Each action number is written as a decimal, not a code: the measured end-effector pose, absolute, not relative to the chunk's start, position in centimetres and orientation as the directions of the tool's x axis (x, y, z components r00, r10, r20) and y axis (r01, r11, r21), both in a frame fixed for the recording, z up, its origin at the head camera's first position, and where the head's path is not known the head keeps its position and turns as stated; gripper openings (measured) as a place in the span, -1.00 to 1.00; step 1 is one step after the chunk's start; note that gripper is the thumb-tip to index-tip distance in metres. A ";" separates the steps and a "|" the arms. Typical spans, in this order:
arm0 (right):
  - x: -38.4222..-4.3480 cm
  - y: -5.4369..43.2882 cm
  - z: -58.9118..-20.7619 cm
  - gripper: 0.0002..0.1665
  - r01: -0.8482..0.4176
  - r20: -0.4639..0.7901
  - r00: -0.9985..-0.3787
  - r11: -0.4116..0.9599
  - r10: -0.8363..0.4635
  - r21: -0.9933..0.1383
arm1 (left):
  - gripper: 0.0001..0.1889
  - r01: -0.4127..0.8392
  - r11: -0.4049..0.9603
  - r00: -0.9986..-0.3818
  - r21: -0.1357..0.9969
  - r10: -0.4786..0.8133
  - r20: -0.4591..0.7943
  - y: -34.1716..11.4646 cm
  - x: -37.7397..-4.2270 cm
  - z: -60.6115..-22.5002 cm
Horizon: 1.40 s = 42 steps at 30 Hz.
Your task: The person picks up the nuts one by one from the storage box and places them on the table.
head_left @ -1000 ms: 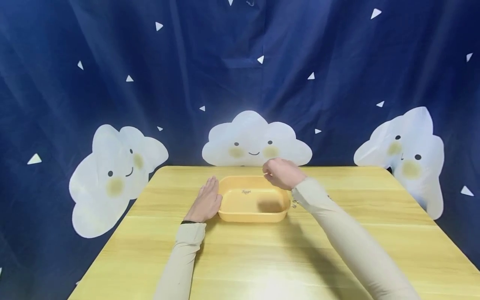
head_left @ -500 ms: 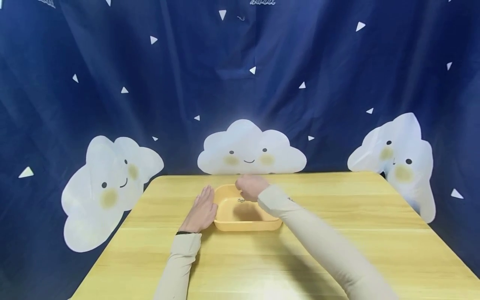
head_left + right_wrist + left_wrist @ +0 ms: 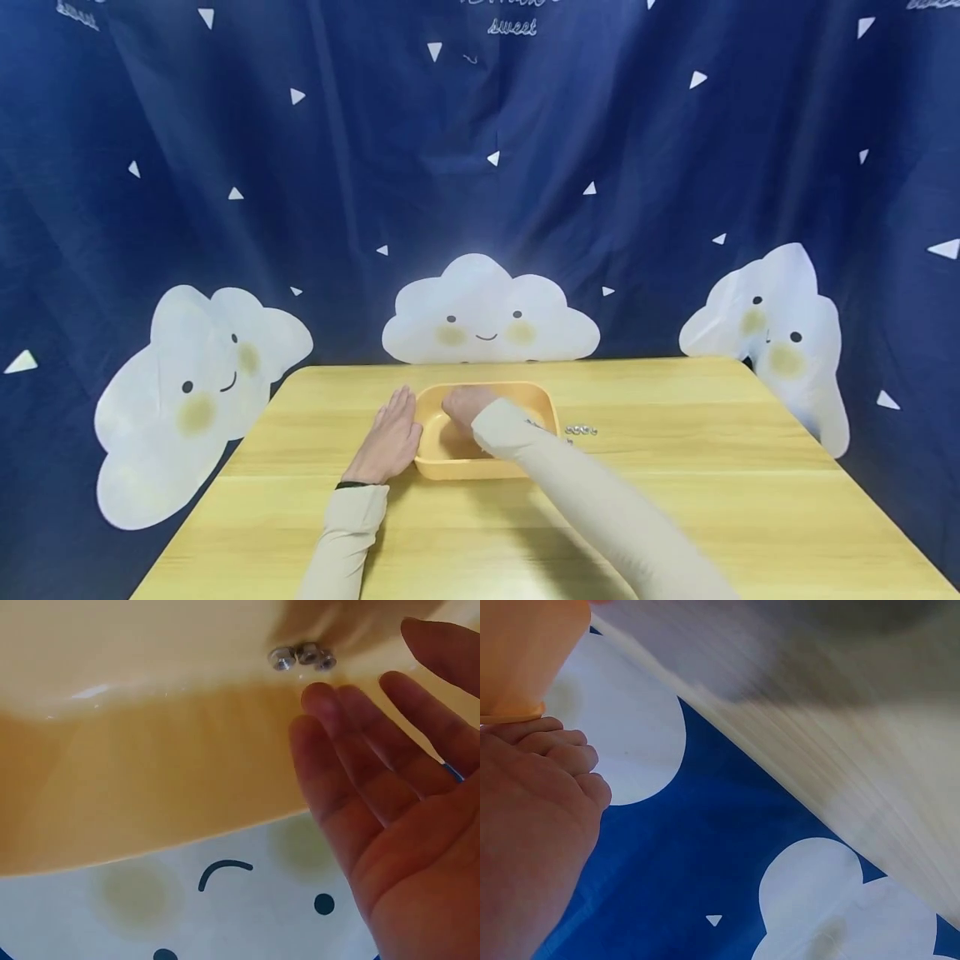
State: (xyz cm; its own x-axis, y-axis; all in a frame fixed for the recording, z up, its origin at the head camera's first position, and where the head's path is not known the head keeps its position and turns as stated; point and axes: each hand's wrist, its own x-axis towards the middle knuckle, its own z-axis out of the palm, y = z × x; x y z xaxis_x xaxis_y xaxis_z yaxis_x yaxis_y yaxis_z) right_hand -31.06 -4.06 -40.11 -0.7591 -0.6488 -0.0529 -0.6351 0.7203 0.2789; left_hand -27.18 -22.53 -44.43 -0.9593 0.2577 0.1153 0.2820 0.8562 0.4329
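A shallow yellow-orange plastic tray (image 3: 487, 471) stands on the table. My left hand (image 3: 386, 437) lies along its left side, fingers straight and touching the wall. In the left wrist view, the fingers (image 3: 570, 754) sit right at the tray's rim. My right hand (image 3: 465, 407) is down inside the tray, toward its left part. The right wrist view shows the fingers (image 3: 360, 742) loosely extended and the thumb apart, with nothing visible between them. Close to those fingertips, small shiny metal nuts (image 3: 306, 656) lie together on the tray floor.
More metal nuts (image 3: 581, 430) lie in a short row on the wooden table (image 3: 675, 500), just right of the tray. Behind the table's far edge hangs a dark blue curtain (image 3: 375, 167) with white clouds and triangles.
My right hand has moved left and lowered into the tray. Its arm has come away from the nuts at the right. The left hand stays against the tray, while the head view has tilted up.
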 end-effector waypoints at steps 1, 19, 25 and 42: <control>-30.9 -4.2 -40.3 -0.77 -0.628 -0.048 -0.761 0.717 -0.647 0.303 | -0.37 0.285 0.854 -0.958 0.436 0.260 0.117 -22.6 -27.1 -44.4; -31.1 -6.1 -41.2 -0.76 -0.608 -0.111 -0.793 0.774 -0.599 0.176 | -0.36 0.279 0.860 -0.960 0.427 0.251 0.122 -22.8 -27.2 -44.4; -31.1 -5.8 -41.3 -0.76 -0.603 -0.030 -0.793 0.778 -0.608 0.178 | -0.36 0.276 0.861 -0.961 0.428 0.247 0.123 -22.7 -26.9 -44.3; -30.5 -4.9 -41.7 -0.77 -0.628 0.099 -0.732 0.724 -0.674 0.286 | -0.37 0.271 0.859 -0.962 0.434 0.241 0.124 -22.4 -26.7 -44.2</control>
State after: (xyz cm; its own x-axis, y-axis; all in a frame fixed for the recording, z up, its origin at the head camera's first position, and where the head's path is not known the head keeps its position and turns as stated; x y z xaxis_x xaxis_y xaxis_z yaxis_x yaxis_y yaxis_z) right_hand -30.45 -4.85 -41.71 -0.7321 -0.6740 0.0992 -0.6277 0.7239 0.2862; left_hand -26.74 -22.45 -44.19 -0.9625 0.2414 0.1239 0.2713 0.8589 0.4345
